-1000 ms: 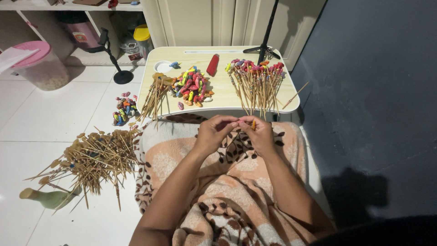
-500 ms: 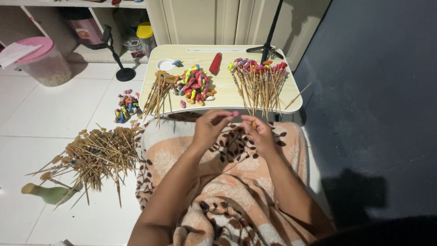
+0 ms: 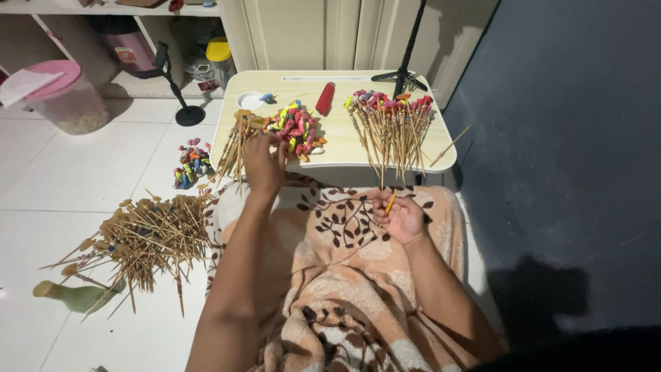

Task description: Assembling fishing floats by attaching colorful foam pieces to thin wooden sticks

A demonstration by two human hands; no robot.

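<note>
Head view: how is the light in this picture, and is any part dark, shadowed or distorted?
Head view: the white floor tiles and the small table are evenly lit; the wall on the right is dark, with a black shadow low on it; straight edges bend near the borders, a wide-lens effect; the left hand and right hand look reasonably sharp.

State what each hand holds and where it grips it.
The right hand pinches a small orange balloon near its lower end. The left hand reaches the bare sticks; any grip there is unclear.
</note>
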